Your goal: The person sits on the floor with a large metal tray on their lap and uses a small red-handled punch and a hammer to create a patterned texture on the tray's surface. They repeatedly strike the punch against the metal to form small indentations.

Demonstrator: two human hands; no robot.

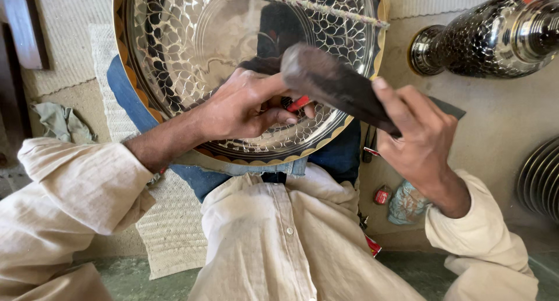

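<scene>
- While the big engraved metal tray (192, 39) leans across the lap in the upper middle of the frame, we note both hands working at its lower rim.
- Left hand (247, 106), centre frame: fingers curled tight around a small red-handled tool (298, 103), only a short red stub showing between thumb and fingers. The tip sits down on the tray's patterned band; we cannot see the point itself.
- Right hand (416, 141), centre right: closed around the handle of a dark wooden mallet (332, 82), thumb lying along the top. The handle end pokes out past the hand toward the right edge.
- Key relation: the mallet's long axis slants from lower right up to upper left, its blunt head poised just above and right of the red tool's butt. Head and tool look near, not clearly touching; some motion blur on the head.
- Left hand is on the tray; right hand hangs off its rim, over the floor.
- Around: an engraved metal vase (495, 36) lying on its side upper right, a woven mat (169, 231) lower left, a crumpled rag (61, 121) at left.
</scene>
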